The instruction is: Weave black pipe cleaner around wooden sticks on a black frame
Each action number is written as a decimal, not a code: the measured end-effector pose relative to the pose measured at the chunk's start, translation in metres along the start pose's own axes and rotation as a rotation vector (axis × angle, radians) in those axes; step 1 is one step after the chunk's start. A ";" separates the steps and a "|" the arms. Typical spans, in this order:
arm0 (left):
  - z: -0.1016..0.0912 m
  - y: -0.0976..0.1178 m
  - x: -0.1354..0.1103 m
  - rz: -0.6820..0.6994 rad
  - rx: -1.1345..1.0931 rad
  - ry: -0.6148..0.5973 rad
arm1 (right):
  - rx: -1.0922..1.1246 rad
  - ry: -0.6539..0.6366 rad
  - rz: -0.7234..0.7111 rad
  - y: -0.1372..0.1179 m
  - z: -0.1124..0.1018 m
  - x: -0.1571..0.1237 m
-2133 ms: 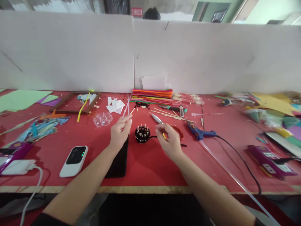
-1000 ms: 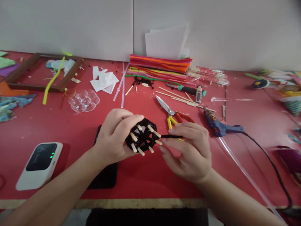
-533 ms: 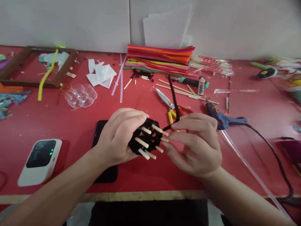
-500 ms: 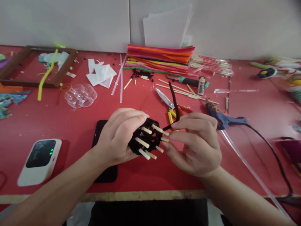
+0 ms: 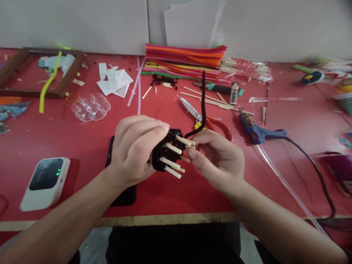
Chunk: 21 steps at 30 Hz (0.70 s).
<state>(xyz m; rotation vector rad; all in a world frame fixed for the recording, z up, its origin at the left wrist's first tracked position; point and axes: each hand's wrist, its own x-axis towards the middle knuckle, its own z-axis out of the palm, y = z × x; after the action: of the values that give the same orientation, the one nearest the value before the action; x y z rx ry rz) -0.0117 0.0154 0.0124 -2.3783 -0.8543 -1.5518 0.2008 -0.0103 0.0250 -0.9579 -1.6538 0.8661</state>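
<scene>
My left hand is wrapped round a small black fuzzy pipe-cleaner frame. Several short wooden sticks poke out of it toward the right, one of them whiter than the others. The fingers of my right hand are closed at the far stick ends, with thumb and forefinger pinching one wooden stick. From the frame's upper right side runs a loose black pipe cleaner, bending upward above my right hand. My left palm and fingers hide the frame's left side.
Behind my hands lie scissors, red-handled pliers and a bundle of coloured pipe cleaners. A blue glue gun with its cord is at right. A phone lies beneath my left hand, near a white device.
The frame has turned, so its sticks point more to the right. The pipe cleaner's free end stands higher and straighter. My right fingers have curled in at the stick ends.
</scene>
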 end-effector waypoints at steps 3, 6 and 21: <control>-0.001 0.000 -0.001 0.045 0.030 -0.023 | 0.166 -0.034 0.224 -0.002 0.001 0.001; -0.001 -0.001 -0.003 0.068 0.079 -0.051 | 0.202 -0.009 0.356 -0.003 0.003 0.003; 0.000 -0.001 -0.005 0.102 0.143 -0.128 | 0.028 -0.073 0.491 0.000 -0.004 0.009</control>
<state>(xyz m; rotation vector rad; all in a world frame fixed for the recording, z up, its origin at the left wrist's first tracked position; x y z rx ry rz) -0.0136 0.0148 0.0079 -2.3979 -0.8247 -1.2692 0.2024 -0.0019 0.0300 -1.3555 -1.4814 1.2573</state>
